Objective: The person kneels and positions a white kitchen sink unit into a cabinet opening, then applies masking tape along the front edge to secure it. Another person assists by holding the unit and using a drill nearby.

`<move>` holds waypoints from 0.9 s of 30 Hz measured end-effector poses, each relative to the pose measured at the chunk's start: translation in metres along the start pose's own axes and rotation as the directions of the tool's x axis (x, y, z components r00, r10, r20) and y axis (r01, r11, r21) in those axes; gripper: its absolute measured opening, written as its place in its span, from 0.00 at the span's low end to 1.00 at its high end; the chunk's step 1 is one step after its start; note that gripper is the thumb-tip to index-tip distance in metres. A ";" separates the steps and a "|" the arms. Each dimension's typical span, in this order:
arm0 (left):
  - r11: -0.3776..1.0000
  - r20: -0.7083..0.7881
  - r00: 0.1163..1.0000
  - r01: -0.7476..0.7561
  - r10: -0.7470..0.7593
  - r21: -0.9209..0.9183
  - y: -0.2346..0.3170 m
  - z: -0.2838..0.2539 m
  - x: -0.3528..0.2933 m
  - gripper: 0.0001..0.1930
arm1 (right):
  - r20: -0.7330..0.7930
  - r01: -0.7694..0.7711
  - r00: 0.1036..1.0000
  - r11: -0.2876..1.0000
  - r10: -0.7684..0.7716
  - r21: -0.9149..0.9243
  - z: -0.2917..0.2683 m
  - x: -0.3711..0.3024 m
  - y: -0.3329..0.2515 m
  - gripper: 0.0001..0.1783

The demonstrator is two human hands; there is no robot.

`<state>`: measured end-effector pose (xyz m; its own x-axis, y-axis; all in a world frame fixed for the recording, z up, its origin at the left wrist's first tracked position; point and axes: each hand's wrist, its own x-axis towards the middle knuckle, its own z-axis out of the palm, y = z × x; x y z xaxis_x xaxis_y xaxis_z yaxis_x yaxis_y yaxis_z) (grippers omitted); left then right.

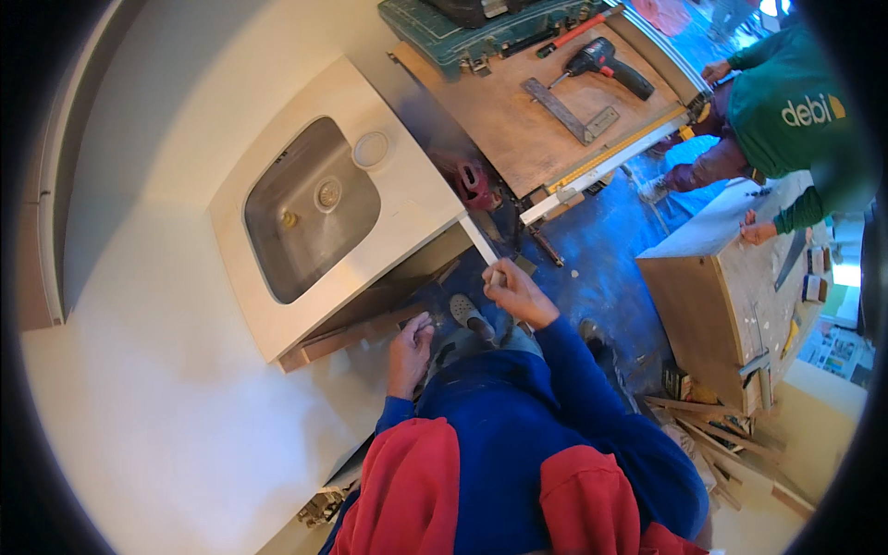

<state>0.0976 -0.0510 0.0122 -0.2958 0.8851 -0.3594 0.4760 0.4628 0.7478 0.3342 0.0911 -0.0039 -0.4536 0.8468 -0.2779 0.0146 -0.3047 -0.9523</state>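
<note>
My right hand point(520, 294) is closed around the near end of a narrow white strip point(479, 239), which reaches up to the corner of the countertop. The strip may be the edge of a panel; I cannot tell. My left hand point(408, 359) is raised below the counter's front edge, its fingers drawn together. Whatever they hold, if anything, is too small to make out. Before me is a pale countertop point(407, 222) with a steel sink point(301, 242) set in it. A round pale disc point(371, 149) lies beside the basin.
On a wooden workbench point(499, 129) lie a cordless drill point(610, 67) and a square point(569, 113), beside a green tool case point(444, 37). A person in green point(777, 111) works at the right, near a wooden cabinet point(694, 296). Wood offcuts point(721, 435) lie below it.
</note>
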 end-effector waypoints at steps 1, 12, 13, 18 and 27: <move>0.999 0.001 1.000 -0.004 0.004 -0.038 0.006 0.003 0.003 0.19 | 0.024 -0.118 0.993 0.993 0.119 -0.022 0.002 -0.008 0.001 0.12; 0.849 -0.338 0.811 -0.326 0.477 0.417 0.055 0.024 0.053 0.16 | 0.105 -0.271 0.954 0.958 0.280 -0.093 -0.005 -0.069 0.002 0.19; 0.830 -0.358 0.780 -0.343 0.513 0.441 0.058 0.021 0.071 0.16 | 0.111 -0.307 0.942 0.947 0.317 -0.098 -0.010 -0.072 0.006 0.20; 0.687 -0.161 0.743 -0.482 0.649 0.545 0.077 0.021 0.141 0.19 | 0.082 -0.252 0.960 0.956 0.266 -0.152 -0.035 -0.086 0.018 0.21; 0.653 -0.111 0.767 -0.451 0.632 0.608 0.087 0.032 0.179 0.13 | 0.031 -0.066 0.997 0.977 0.074 -0.202 -0.056 -0.094 0.010 0.18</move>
<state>0.1124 0.1488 -0.0044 -0.0179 0.9655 0.2597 0.9480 -0.0662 0.3113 0.4265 0.0331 0.0059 -0.4790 0.8079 -0.3434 0.2243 -0.2655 -0.9376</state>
